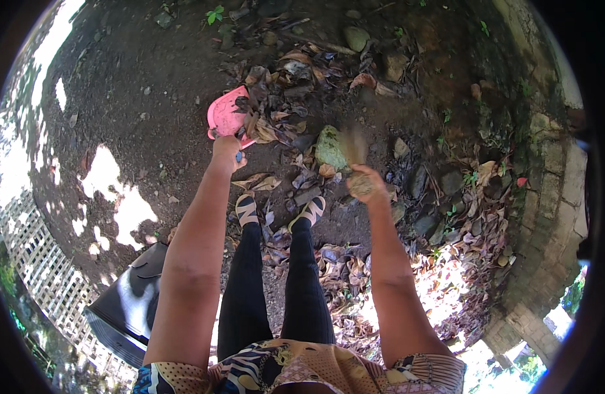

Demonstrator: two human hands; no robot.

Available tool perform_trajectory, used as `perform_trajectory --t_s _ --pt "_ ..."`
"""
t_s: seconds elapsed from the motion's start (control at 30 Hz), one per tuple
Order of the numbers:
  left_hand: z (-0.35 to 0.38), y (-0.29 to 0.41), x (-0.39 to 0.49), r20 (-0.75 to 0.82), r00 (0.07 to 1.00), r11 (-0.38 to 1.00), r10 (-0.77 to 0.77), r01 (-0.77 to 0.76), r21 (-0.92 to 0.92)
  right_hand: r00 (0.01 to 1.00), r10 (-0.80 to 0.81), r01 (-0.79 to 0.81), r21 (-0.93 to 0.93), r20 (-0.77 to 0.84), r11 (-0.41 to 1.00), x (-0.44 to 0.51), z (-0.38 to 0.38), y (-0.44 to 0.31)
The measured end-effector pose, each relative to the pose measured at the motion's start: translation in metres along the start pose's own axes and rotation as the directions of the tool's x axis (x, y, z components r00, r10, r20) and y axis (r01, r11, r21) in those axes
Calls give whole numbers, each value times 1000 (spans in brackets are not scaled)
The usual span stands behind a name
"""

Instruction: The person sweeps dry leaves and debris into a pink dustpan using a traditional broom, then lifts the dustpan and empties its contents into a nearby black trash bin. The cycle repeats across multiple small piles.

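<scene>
My left hand grips the handle of a pink plastic dustpan, which lies low over the soil. Dry brown leaves crowd its open right edge, and a few dark ones rest inside. In my right hand is a short bundled broom, seen from its round butt end. Motion blurs its bristles, just right of a mossy green rock. Whether the bristles touch the ground cannot be made out.
Heaped leaves and stones lie ahead. A black bin or bucket lies at lower left, near a woven lattice fence. A block wall curves along the right. My sandalled feet stand between leaf patches.
</scene>
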State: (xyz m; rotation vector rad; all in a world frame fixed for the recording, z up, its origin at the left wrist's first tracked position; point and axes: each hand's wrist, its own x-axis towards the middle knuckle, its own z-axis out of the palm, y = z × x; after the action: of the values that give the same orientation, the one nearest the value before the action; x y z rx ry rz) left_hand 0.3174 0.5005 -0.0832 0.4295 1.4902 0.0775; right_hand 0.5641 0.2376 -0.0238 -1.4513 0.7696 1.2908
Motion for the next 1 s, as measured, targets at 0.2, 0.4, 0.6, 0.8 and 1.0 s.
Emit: perform_trajectory --t_s 0.2,0.4,0.6,0.8,1.0 --pt "-5 3 10 44 993 972 111 -117 205 927 -223 231 7 301 973 -63 -7 19" --pt "25 24 -38 158 985 986 73 -47 -162 809 -402 328 238 429 914 -112 -32 -11" --pt "68 -1 -41 -39 999 919 5 -20 -393 926 -361 363 1 106 932 -74 -64 -70" --pt "117 -26 -22 -102 994 970 -43 17 -243 850 -527 517 -214 9 829 -45 -143 -194" --pt "177 -42 -9 -222 975 980 -2 -42 -196 806 -578 453 -495 -128 742 20 -189 -325"
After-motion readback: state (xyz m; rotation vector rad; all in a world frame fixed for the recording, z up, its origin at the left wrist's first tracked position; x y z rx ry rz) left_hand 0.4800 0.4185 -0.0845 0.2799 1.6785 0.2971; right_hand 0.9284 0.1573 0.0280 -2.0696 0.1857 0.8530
